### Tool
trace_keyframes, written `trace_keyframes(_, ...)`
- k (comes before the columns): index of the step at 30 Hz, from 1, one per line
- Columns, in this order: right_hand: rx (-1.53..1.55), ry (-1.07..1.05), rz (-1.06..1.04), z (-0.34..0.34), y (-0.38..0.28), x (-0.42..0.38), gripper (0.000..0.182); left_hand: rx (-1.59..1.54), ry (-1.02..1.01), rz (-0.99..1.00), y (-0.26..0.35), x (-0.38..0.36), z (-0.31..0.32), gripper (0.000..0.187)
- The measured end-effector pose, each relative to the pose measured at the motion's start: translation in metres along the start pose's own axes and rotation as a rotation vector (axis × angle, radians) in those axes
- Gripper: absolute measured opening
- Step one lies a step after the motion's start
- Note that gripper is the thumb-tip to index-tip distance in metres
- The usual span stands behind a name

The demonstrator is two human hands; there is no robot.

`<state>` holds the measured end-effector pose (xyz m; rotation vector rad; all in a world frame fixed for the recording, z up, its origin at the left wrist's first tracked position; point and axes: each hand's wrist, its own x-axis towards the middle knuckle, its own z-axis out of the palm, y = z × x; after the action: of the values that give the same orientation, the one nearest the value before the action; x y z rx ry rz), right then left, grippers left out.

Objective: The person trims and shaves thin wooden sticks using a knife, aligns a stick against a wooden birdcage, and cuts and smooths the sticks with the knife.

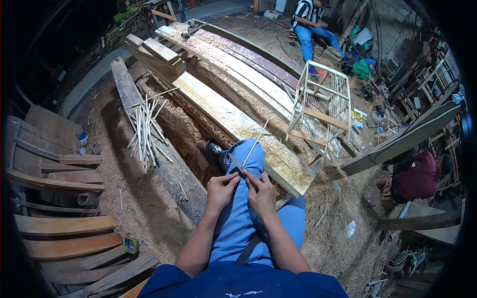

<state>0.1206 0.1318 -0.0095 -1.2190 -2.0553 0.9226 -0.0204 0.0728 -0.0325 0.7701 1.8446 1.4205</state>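
Over my knee, my left hand (pixel 222 192) is closed with the near end of a thin bamboo stick (pixel 255 143) at its fingertips. The stick slants up and away to the right. Close beside it, my right hand (pixel 261 192) is wrapped around a knife (pixel 236 163), whose blade points up and left and crosses the stick near its lower end. Most of the knife handle is hidden by my fingers. A bundle of similar sticks (pixel 147 124) lies on a weathered plank (pixel 126 89) to the left.
Fine shavings cover a long board (pixel 213 107) in front of me. A wire-barred wooden cage (pixel 323 107) stands at its right. One person (pixel 310 25) sits at the back, another (pixel 422 174) at the right. Wood pieces (pixel 69 223) and a yellow tape measure (pixel 130 244) lie left.
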Motion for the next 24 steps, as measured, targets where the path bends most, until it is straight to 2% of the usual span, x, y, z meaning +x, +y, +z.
trace_keyframes(10,-0.078,0.03,-0.01,0.005,-0.01,-0.001,0.03,-0.112,-0.02,-0.011,0.002,-0.036,-0.019,0.026)
trace_keyframes(12,-0.083,0.054,0.023,0.007,-0.001,0.006,0.03,0.047,-0.039,-0.173,0.021,-0.055,-0.03,0.025)
trace_keyframes(13,-0.086,0.081,0.052,0.008,0.004,0.012,0.03,-0.053,-0.024,-0.193,0.02,-0.067,-0.034,0.025)
trace_keyframes(19,-0.107,0.111,0.12,0.013,0.021,0.035,0.03,-0.137,0.02,-0.364,0.02,-0.128,-0.078,0.025)
trace_keyframes(24,-0.048,0.192,0.109,0.011,0.029,0.052,0.03,-0.163,-0.004,-0.362,0.024,-0.126,-0.085,0.029)
